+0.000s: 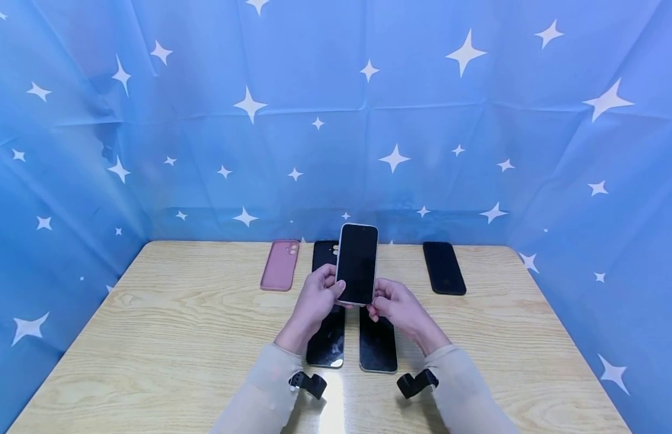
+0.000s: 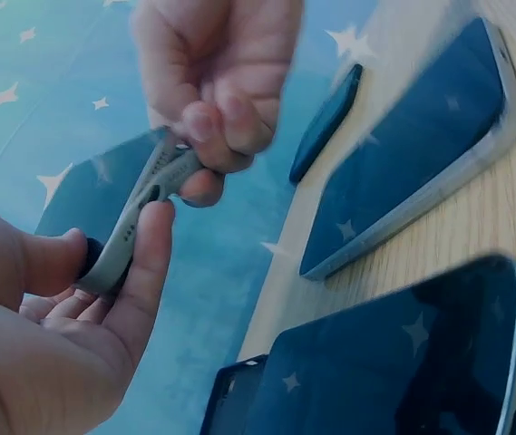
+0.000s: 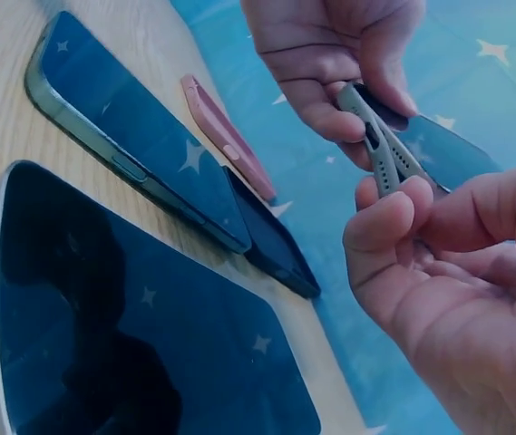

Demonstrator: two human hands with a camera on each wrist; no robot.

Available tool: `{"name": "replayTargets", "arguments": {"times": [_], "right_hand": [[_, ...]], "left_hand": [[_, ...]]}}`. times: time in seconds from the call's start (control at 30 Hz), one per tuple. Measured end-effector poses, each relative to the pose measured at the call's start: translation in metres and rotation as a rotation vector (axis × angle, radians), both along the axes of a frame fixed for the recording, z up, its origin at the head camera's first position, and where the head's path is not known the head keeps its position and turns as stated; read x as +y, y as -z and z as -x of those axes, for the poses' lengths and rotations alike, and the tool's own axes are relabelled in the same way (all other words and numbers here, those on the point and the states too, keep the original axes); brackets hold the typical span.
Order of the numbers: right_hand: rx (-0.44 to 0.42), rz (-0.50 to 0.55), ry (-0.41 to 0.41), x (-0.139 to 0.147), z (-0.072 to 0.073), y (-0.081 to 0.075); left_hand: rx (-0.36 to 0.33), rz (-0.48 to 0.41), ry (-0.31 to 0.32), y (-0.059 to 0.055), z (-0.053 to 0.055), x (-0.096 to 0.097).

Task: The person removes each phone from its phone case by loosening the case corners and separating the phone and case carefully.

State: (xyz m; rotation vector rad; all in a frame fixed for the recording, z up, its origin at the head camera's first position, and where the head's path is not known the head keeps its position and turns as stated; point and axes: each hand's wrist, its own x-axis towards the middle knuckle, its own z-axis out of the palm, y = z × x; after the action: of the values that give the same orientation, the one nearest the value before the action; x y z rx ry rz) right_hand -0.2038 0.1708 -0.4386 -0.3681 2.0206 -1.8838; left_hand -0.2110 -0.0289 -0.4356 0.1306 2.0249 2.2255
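A phone (image 1: 357, 262) with a dark screen and a light grey case (image 3: 380, 149) is held up above the table, screen toward the head camera. My left hand (image 1: 313, 296) grips its lower left side, thumb on the screen edge. At the lower right corner, my right hand (image 1: 399, 308) pinches the case edge between thumb and fingers. Both wrist views show a narrow gap at the bottom end, where the case edge stands apart from the phone at that corner. The rest of the case back is hidden.
Two dark-screened phones, a left one (image 1: 326, 343) and a right one (image 1: 378, 349), lie below the hands on the wooden table (image 1: 178, 325). Behind are a pink phone case (image 1: 280, 265), a black phone case (image 1: 323, 253) and a flat black phone-shaped item (image 1: 444, 268). A blue starred curtain (image 1: 325, 138) encloses the table.
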Motion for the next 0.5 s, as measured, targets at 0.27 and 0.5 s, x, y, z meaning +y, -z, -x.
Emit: {"name": "replayTargets", "arguments": {"times": [0.27, 0.5], "right_hand": [[-0.008, 0.006, -0.018, 0.0009, 0.0003, -0.0020], [0.000, 0.013, -0.030, -0.0031, -0.0002, -0.0008]], "left_hand": [[-0.041, -0.111, 0.078, 0.0014, 0.0037, -0.0047], [-0.057, -0.114, 0.111, 0.0078, 0.0070, -0.0059]]}}
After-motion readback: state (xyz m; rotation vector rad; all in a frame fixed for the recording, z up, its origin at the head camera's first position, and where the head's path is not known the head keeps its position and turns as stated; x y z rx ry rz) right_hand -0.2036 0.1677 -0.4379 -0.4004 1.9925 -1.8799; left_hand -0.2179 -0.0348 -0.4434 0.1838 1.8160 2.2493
